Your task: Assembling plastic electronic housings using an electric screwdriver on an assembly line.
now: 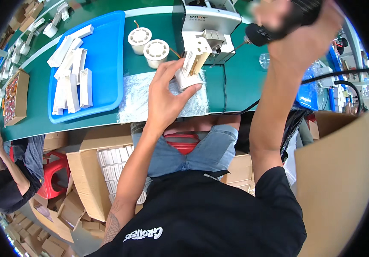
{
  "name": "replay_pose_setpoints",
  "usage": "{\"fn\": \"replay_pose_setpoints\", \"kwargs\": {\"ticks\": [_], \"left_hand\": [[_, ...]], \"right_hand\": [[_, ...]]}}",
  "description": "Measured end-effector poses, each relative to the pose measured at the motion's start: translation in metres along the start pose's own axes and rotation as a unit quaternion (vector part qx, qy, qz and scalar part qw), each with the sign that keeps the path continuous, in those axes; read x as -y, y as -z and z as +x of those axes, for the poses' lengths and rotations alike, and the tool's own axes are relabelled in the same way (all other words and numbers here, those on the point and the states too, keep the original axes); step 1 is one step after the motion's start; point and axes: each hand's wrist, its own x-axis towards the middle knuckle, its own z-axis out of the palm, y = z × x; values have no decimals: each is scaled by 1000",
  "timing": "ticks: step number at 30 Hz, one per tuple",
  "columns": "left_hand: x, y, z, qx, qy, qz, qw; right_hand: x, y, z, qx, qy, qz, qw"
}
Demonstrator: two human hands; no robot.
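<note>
My left hand grips a white plastic part by its round base, thumb at the near side. The part's rectangular housing stands up from the base, open on one side. It is held above a sheet of clear plastic wrap, right at the front of a grey screw feeder machine. Up at the right, my right hand is closed round a black electric screwdriver, whose thin bit points left toward the feeder. Motion blurs this hand somewhat. Two white slotted round parts with brown wires stand left of the feeder.
A blue tray holds several long white housings. A cardboard box of small reddish parts sits farther left. Black cables cross at right. Below the table are a carton of white parts and a large carton. Another person works at left.
</note>
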Motion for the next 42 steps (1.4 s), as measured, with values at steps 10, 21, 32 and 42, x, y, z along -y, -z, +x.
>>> {"fn": "replay_pose_setpoints", "kwargs": {"ticks": [10, 21, 32, 42], "left_hand": [[-5, -5, 4, 19, -2, -4, 1000], [-1, 0, 2, 15, 5, -10, 1000], [5, 9, -4, 1, -4, -5, 1000], [4, 3, -3, 25, -3, -6, 1000]], "right_hand": [[-4, -17, 7, 181, -27, 462, 868], [-16, -34, -10, 165, 23, 237, 957], [7, -11, -14, 213, -24, 148, 965], [-20, 3, 34, 72, -25, 259, 963]]}}
